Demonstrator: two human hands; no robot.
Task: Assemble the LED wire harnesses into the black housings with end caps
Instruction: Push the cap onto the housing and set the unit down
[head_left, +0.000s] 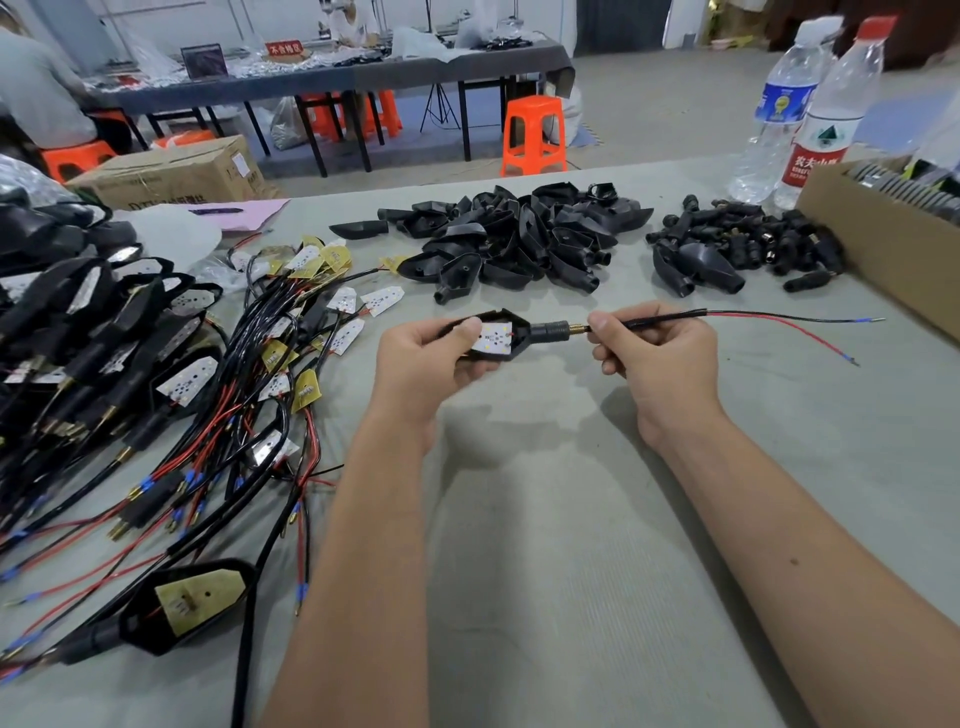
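Observation:
My left hand (423, 364) grips a black housing (511, 335) with a white LED board seated inside, thumb on its upper edge. A black end cap (549, 331) with a brass tip sits on the housing's neck. My right hand (657, 353) pinches the black sleeved wire (670, 317) just right of the brass tip; its red and black leads trail right over the table. Empty black housings (519, 241) are heaped behind, and end caps (748, 244) lie in a pile to their right. Loose LED wire harnesses (291, 332) spread at the left.
Assembled units (78, 322) are stacked at far left, one more (192, 605) near the front edge. A cardboard box (883, 228) stands at right, with two water bottles (810, 109) behind it. The grey table (545, 519) lies under my arms.

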